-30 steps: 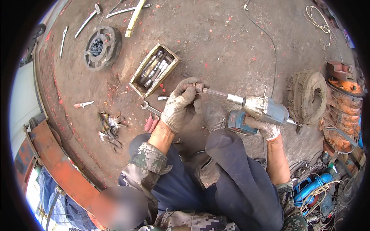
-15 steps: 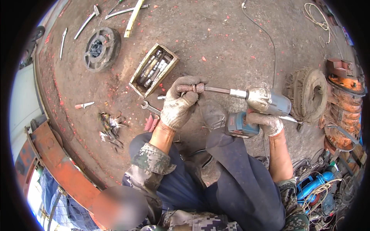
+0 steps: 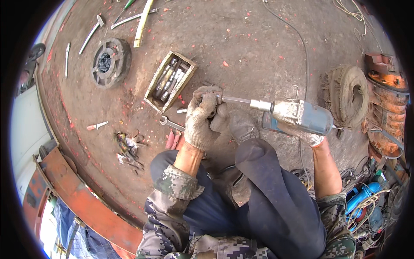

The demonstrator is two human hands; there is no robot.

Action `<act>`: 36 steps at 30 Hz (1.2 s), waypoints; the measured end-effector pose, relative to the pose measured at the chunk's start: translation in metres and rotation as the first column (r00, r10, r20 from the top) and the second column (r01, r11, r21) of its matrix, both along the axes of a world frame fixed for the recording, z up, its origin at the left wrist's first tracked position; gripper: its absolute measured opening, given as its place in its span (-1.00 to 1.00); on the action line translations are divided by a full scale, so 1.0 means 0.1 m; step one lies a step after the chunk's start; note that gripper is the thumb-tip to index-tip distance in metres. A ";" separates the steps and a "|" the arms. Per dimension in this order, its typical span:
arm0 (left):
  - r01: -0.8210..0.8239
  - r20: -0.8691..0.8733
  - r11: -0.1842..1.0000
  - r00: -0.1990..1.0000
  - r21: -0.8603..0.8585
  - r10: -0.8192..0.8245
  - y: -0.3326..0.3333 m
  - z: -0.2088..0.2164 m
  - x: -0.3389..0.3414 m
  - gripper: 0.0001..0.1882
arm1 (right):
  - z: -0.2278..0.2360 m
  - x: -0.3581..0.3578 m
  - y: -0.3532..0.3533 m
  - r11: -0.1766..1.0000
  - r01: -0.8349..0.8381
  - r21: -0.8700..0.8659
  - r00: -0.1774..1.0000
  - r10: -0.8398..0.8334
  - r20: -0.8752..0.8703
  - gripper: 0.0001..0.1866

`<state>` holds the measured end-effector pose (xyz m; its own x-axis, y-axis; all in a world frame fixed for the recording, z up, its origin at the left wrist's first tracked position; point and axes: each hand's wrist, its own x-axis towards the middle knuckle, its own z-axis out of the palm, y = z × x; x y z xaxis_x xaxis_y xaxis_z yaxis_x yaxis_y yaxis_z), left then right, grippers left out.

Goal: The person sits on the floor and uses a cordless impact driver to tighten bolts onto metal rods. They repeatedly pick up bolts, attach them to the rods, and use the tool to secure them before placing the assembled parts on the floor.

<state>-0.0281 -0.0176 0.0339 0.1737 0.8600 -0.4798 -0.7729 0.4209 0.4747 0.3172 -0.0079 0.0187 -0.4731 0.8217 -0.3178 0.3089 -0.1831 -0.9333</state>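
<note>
My left hand (image 3: 200, 125), in a dirty knit work glove, is closed around a rusty threaded bolt (image 3: 199, 93). The gloved fingers hide much of it. A hex-shaped bar (image 3: 236, 99) runs from the bolt's right end into the silver socket (image 3: 261, 105) of a blue and grey cordless impact wrench (image 3: 317, 117). My right hand (image 3: 309, 137), also gloved, grips the wrench from below; its fingers are mostly hidden under the tool body. The wrench lies roughly level above my right knee and shoe.
A wooden box (image 3: 154, 105) of sockets sits beyond my left hand, near an open-end wrench (image 3: 172, 124). Leftward lie a knife (image 3: 97, 125), a round ribbed part (image 3: 123, 58) and a hammer (image 3: 89, 38). A worn tyre-like ring (image 3: 340, 95) and orange machinery (image 3: 385, 116) stand right.
The impact wrench has rolled, so its battery now sits mostly hidden behind the body. My left fingers have curled further over the bolt. The whole view has shifted slightly.
</note>
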 end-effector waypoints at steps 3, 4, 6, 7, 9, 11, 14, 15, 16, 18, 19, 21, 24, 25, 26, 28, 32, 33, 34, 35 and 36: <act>-0.026 0.359 0.999 0.933 0.029 0.014 -0.04 0.03 0.11 -0.66 | 0.08 0.19 0.20 0.986 -0.168 0.018 0.977 0.169 -0.129 -0.37; -0.060 0.475 0.998 0.879 0.022 0.043 -0.04 0.05 0.16 -0.65 | 0.08 0.16 0.20 0.984 -0.176 0.029 0.970 0.178 -0.168 -0.37; -0.106 0.400 0.994 0.913 0.034 0.083 -0.03 0.09 0.15 -0.65 | 0.18 -0.03 0.02 0.966 0.009 -0.260 0.906 -0.118 -0.406 -0.40; -0.129 0.386 0.990 0.917 0.054 0.098 0.03 0.10 0.15 -0.67 | 0.12 -0.03 -0.07 0.936 0.082 -0.341 0.896 -0.219 -0.386 -0.42; -0.120 0.355 0.989 0.931 0.091 0.080 0.09 0.09 0.11 -0.68 | -0.14 0.07 -0.26 0.954 0.152 -0.258 0.955 -0.209 -0.210 -0.44; -0.188 0.401 0.981 0.895 -0.055 0.194 0.13 0.16 0.19 -0.69 | 0.08 -0.20 -0.12 0.768 0.194 -0.611 0.761 -0.510 -0.400 -0.44; -0.213 0.548 0.963 0.792 -0.164 0.268 0.10 0.11 0.24 -0.68 | 0.20 -0.40 -0.04 0.764 0.256 -0.593 0.758 -0.539 -0.367 -0.46; -0.217 0.575 0.954 0.762 -0.208 0.298 0.07 0.11 0.24 -0.68 | 0.17 -0.40 -0.03 0.854 0.278 -0.440 0.851 -0.432 -0.300 -0.47; -0.215 0.602 0.943 0.728 -0.253 0.327 0.07 0.12 0.25 -0.68 | 0.11 -0.34 -0.01 0.967 0.210 -0.147 0.964 -0.230 -0.136 -0.48; -0.217 0.629 0.946 0.708 -0.240 0.321 0.06 0.08 0.26 -0.67 | 0.07 -0.30 -0.06 0.980 0.196 -0.033 0.980 -0.197 -0.015 -0.49; -0.217 0.644 0.949 0.697 -0.230 0.315 0.07 0.06 0.27 -0.67 | 0.11 -0.34 -0.09 0.926 0.317 -0.206 0.935 -0.342 -0.097 -0.50; -0.180 0.487 0.969 0.840 -0.169 0.241 0.09 0.06 0.19 -0.69 | 0.15 -0.30 -0.07 0.963 0.270 0.012 0.963 -0.270 0.005 -0.51; -0.151 -0.365 0.951 0.930 -0.271 0.044 0.05 -0.05 0.01 -0.70 | 0.16 -0.21 -0.14 0.892 0.385 -0.236 0.920 -0.392 0.018 -0.49; -0.101 -0.627 0.948 0.770 -0.301 -0.118 -0.02 -0.16 -0.15 -0.69 | 0.22 -0.25 -0.10 0.873 0.402 -0.276 0.914 -0.402 0.059 -0.48; -0.041 -0.721 0.903 0.618 -0.427 -0.313 -0.07 -0.25 -0.30 -0.68 | 0.26 -0.30 -0.03 0.895 0.354 -0.271 0.935 -0.346 0.079 -0.49; 0.131 -0.828 0.833 0.106 -0.538 -0.551 -0.24 -0.51 -0.47 -0.61 | 0.22 -0.32 -0.03 0.869 0.374 -0.324 0.926 -0.370 0.076 -0.50; 0.206 -0.692 0.661 -0.246 -0.721 -0.679 -0.44 -0.74 -0.48 -0.54 | 0.17 -0.33 -0.06 0.881 0.321 -0.347 0.947 -0.304 0.106 -0.50; 0.238 -0.727 0.689 -0.296 -0.684 -0.620 -0.49 -0.76 -0.45 -0.53 | 0.12 -0.30 -0.09 0.903 0.296 -0.310 0.955 -0.271 0.122 -0.49; 0.268 -0.758 0.716 -0.344 -0.645 -0.554 -0.54 -0.76 -0.42 -0.52 | 0.08 -0.29 -0.10 0.924 0.267 -0.273 0.962 -0.238 0.135 -0.48; 0.301 -0.784 0.738 -0.388 -0.605 -0.484 -0.58 -0.76 -0.39 -0.50 | 0.07 -0.29 -0.11 0.921 0.268 -0.283 0.961 -0.233 0.151 -0.48; 0.330 -0.775 0.717 -0.424 -0.614 -0.468 -0.60 -0.79 -0.32 -0.49 | 0.06 -0.29 -0.11 0.917 0.269 -0.294 0.959 -0.228 0.167 -0.48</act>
<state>-0.0599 -0.0779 -0.0454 -0.1940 0.7832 -0.5907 0.8670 0.4186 0.2702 0.2882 -0.0192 0.0250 -0.2054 0.7575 -0.6197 0.3273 -0.5435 -0.7730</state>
